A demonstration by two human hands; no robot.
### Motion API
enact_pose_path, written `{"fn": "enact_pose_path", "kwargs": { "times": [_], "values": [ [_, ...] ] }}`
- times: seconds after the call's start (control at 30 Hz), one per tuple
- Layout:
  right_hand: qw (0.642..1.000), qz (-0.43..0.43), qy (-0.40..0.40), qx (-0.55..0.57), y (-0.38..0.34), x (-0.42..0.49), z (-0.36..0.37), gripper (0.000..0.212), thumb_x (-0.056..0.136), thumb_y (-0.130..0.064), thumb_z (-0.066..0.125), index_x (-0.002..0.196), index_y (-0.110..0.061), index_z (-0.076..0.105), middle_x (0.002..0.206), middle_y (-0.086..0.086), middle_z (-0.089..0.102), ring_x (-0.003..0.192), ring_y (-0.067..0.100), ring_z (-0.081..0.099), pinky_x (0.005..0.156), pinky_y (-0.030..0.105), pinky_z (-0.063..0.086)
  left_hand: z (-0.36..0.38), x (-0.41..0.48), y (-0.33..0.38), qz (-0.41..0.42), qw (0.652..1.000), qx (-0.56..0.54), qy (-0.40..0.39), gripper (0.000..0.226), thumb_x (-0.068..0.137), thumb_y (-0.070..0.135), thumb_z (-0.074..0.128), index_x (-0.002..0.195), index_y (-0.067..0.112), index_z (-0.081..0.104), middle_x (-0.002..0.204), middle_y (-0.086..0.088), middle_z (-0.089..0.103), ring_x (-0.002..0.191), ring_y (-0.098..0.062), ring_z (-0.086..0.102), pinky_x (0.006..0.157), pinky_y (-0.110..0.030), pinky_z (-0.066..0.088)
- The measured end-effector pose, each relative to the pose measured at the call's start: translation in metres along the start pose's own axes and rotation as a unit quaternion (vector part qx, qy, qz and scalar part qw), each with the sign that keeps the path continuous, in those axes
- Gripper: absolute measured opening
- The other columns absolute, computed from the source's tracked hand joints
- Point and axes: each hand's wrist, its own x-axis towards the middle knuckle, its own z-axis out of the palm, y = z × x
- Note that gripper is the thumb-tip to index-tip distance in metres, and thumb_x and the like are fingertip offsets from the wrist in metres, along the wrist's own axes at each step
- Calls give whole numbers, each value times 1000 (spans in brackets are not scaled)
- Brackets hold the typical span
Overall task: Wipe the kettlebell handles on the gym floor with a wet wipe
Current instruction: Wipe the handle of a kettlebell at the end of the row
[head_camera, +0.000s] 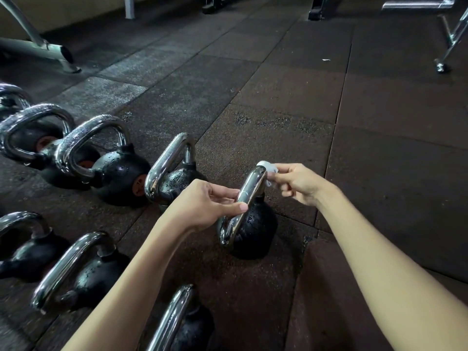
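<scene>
A black kettlebell [255,229] stands on the rubber-tiled gym floor [278,84], toward the floor's near side and out to the right of the other weights. Its chrome handle [249,191] rises slanted away from the camera. The left hand [205,206] grips the handle around its middle, with the thumb along the near side and the fingers [225,192] curled over the far side. The right hand [298,183] is at the top bend of the handle. It pinches a small, crumpled white wet wipe [266,165] between thumb and fingertips and presses it against the metal. The other fingers of that hand are curled under. Droplets show on the kettlebell's body.

To the left, more chrome-handled kettlebells stand in two rows that run toward the floor's left side. The nearest in the far row [177,178] stands just beside the left hand, and two more [119,171] [38,140] stand beyond it. The near row includes one [93,277] under the left forearm and one [187,325] at the floor's near edge.

Toward the far left of the floor rests a grey metal equipment frame [33,46]. A chrome frame [453,34] stands toward the far right. A small white scrap [326,60] lies on a far tile, well apart from the weights.
</scene>
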Motion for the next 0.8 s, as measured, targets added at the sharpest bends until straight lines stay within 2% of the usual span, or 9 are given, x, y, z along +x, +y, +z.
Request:
{"fn": "enact_pose_path", "kwargs": {
  "times": [0.13, 0.23, 0.3, 0.37, 0.47, 0.53, 0.63, 0.73, 0.8],
  "values": [
    [984, -136, 34, -110, -35, -23, 7, 31, 92, -3, 72, 120, -15, 75, 74, -13, 73, 52, -3, 50, 50, 8, 33, 2, 1, 2, 4, 999, -34, -4, 35, 75, 31, 90, 108, 23, 82, 91, 2, 82, 88, -8, 75, 102, -31, 56],
    [957, -195, 47, -210, -48, -36, 15, 30, 88, -7, 78, 116, -19, 78, 81, -20, 77, 67, -11, 62, 69, 5, 41, 1, -1, 6, -3, 1000, -28, -9, 32, 81, 27, 87, 112, 21, 81, 92, 4, 82, 89, -4, 75, 86, -14, 55],
    [935, -204, 74, -282, -54, -41, 18, 29, 89, -11, 78, 116, -23, 78, 58, -29, 65, 54, -11, 56, 58, 5, 37, -5, 0, 9, -27, 999, -38, -26, 31, 82, 28, 86, 112, 23, 81, 97, 3, 82, 93, -6, 75, 80, -15, 58],
    [902, -224, 84, -359, -56, -48, 24, 27, 90, -15, 78, 114, -28, 79, 43, -29, 51, 44, -6, 49, 48, 9, 32, -14, 2, 13, -44, 998, -27, -38, 26, 86, 33, 82, 111, 27, 82, 101, 4, 81, 79, -2, 70, 62, -18, 53],
    [870, -296, 5, -394, -49, -72, 45, 23, 88, -16, 81, 109, -26, 82, 70, -27, 70, 61, -12, 60, 62, 7, 39, -30, 16, 17, -45, 999, -1, -2, 21, 90, 39, 76, 109, 31, 81, 108, 6, 80, 57, -2, 43, 52, -24, 27],
    [852, -324, -18, -411, -40, -76, 52, 24, 87, -12, 80, 108, -24, 82, 98, -16, 79, 88, -12, 68, 77, 6, 43, -38, 28, 25, -28, 999, -12, 37, 20, 92, 36, 76, 110, 28, 81, 108, 6, 80, 56, 4, 46, 59, -20, 34],
    [846, -340, 52, -408, -44, -65, 45, 26, 86, -11, 80, 108, -24, 82, 104, -12, 79, 96, -11, 69, 82, 14, 53, -41, 49, 47, -13, 997, 38, 72, 22, 92, 38, 77, 111, 29, 80, 95, 15, 80, 63, -2, 50, 71, -24, 39],
    [832, -364, 33, -417, -39, -73, 57, 24, 85, -13, 82, 106, -23, 83, 104, -10, 80, 96, -10, 69, 88, 20, 56, -35, 63, 76, -27, 986, 165, 16, 32, 93, 50, 71, 113, 26, 80, 73, 18, 76, 57, -11, 36, 47, -23, 29],
    [787, -411, -13, -460, -27, -91, 72, 25, 85, -7, 77, 106, -21, 82, 104, -8, 80, 97, -4, 71, 88, 23, 56, -26, 66, 92, -52, 967, 239, -76, 41, 97, 55, 63, 121, 23, 76, 76, 8, 79, 61, -10, 46, 54, -23, 38]
  ]
}}
